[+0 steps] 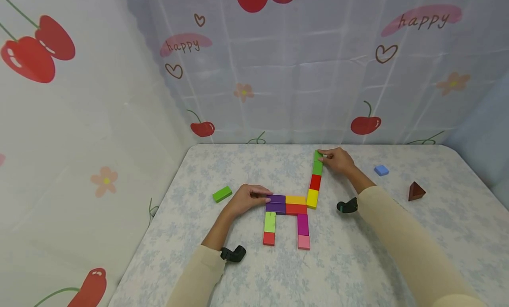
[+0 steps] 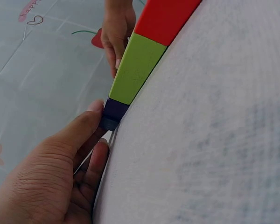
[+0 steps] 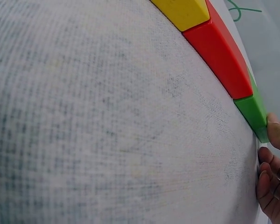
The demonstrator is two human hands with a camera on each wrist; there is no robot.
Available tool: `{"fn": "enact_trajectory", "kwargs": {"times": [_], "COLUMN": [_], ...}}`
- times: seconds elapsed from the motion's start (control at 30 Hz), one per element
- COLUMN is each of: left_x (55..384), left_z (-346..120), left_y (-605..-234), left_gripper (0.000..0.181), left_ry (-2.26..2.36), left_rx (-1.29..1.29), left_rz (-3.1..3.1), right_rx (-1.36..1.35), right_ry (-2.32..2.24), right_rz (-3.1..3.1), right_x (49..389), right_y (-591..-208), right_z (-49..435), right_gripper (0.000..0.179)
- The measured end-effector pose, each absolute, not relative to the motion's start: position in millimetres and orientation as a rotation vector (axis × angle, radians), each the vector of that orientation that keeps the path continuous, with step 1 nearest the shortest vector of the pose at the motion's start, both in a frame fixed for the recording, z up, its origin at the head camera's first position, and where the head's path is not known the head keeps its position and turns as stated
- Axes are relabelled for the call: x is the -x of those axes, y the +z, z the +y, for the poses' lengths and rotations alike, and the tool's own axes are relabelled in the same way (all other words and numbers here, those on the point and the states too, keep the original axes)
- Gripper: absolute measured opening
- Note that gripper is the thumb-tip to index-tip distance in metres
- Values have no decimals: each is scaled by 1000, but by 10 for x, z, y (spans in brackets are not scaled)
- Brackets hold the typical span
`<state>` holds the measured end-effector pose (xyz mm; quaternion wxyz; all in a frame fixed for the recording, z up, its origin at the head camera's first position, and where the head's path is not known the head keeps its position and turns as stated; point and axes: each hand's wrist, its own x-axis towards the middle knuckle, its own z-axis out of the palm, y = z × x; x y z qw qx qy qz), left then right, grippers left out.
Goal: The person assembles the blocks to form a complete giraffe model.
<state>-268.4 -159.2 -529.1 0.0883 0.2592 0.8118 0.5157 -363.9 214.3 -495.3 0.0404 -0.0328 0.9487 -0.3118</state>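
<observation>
On the table lies a flat figure of coloured blocks. My left hand is at its left end, thumb and forefinger pinching the upper purple block. A second purple block lies right below it. At the far tip of the slanting row, my right hand pinches the end green block. Below that come another green block, a red block and a yellow block. In the right wrist view the right thumb touches the green piece, with the other fingers curled beside it.
Orange and red-orange blocks continue the body. Two legs run nearer me, a lime block and a magenta block heading them. A loose green block lies left; a blue block and brown triangular block lie right.
</observation>
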Motion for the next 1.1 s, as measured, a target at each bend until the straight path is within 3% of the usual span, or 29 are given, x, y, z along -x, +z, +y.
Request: {"fn": "enact_trajectory", "kwargs": {"times": [0.33, 0.87, 1.1], "left_x": [2690, 2678, 2688], "left_z": [-1596, -1594, -1585], "left_y": [-5289, -5309, -5306], "left_gripper": [22, 22, 22], "left_ry": [1534, 1527, 1535], "left_rx": [-764, -747, -764], "left_rz": [2419, 2423, 2410], "right_rx": [137, 266, 310], "right_ry": [-1152, -1220, -1083], "right_rz": [2857, 2907, 3079], "right_x": [3517, 3248, 3067], "right_y": [-4940, -4982, -4793], "right_z": [2182, 2361, 2585], "right_gripper": [64, 43, 36]}}
